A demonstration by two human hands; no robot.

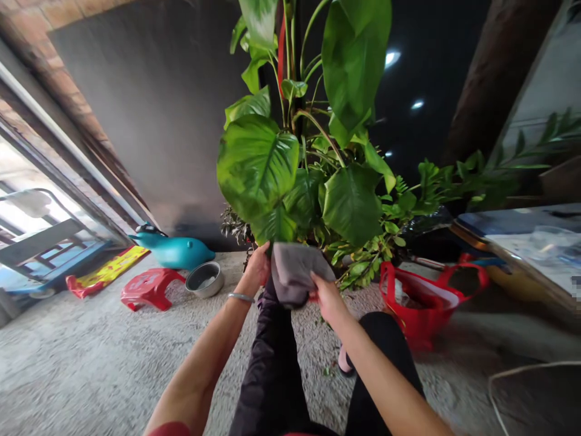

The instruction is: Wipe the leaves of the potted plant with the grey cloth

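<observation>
A large plant with broad glossy green leaves [258,163] stands in front of me. My left hand [258,264] is closed at the lower edge of a low-hanging leaf [276,225], the fingertips partly hidden. In my right hand [327,297] is a folded grey cloth [299,269], pinched at its right side. The cloth hangs just below that leaf, beside my left hand, and covers part of the view between both hands. Whether it touches the leaf I cannot tell.
Left on the concrete floor are a metal bowl [205,280], a red plastic stool [152,287] and a teal animal-shaped toy [181,249]. To the right stand a red basket [420,318] and a cluttered table [508,221]. A pale cable [521,368] lies at lower right.
</observation>
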